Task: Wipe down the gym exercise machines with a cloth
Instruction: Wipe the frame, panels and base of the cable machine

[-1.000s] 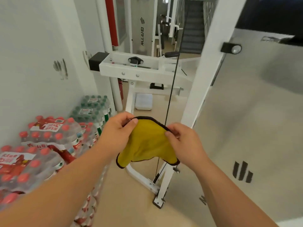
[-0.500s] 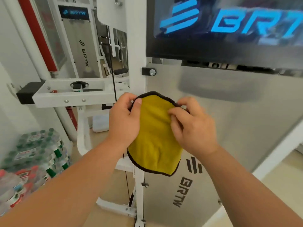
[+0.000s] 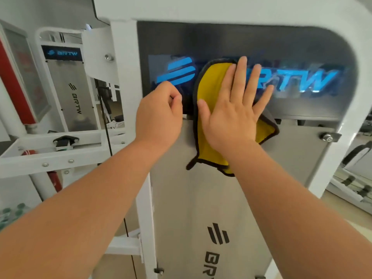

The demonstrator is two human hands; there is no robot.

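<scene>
A yellow cloth (image 3: 209, 137) with a dark hem lies flat against the front of a white-framed gym machine (image 3: 122, 77), over the lower edge of its dark panel (image 3: 173, 43) with the blue BRTW logo. My right hand (image 3: 231, 109) presses the cloth to the panel with straight, spread fingers. Just left of the cloth, my left hand (image 3: 159, 115) hovers with fingers curled and thumb meeting forefinger; it holds nothing and seems clear of the cloth's edge. A grey shroud (image 3: 191, 208) covers the machine below the panel.
A white horizontal arm (image 3: 50, 152) with bolts and a black cable (image 3: 104, 121) juts out at left. Behind it stands a second BRTW machine (image 3: 68, 87) and a red post (image 3: 14, 81). Bottled water packs (image 3: 10, 216) sit low at left; more equipment shows at far right (image 3: 358, 158).
The view rose from the floor to the logo panel. Both hands held the cloth before; now the right hand presses it flat on the panel and the left has let go.
</scene>
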